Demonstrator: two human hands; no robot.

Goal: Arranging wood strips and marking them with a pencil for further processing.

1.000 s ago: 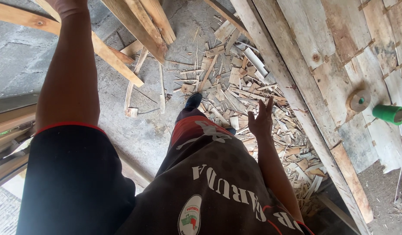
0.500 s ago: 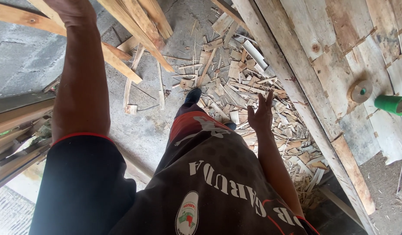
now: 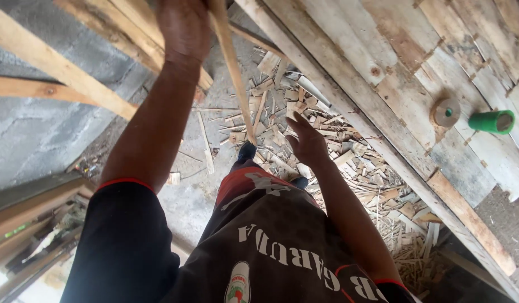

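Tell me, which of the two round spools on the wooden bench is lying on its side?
The green spool, near the right edge, lies on its side. The brown spool beside it stands on end, its green core showing.

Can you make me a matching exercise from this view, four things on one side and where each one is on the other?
Things:
1 thin wooden strip
2 green spool
3 wood offcuts
4 right hand

Places:
A scattered on the concrete floor
B lying on the plank table
C open, empty, above the scraps
D in the left hand's grip

Pairs: 1-D, 2-B, 3-A, 4-C
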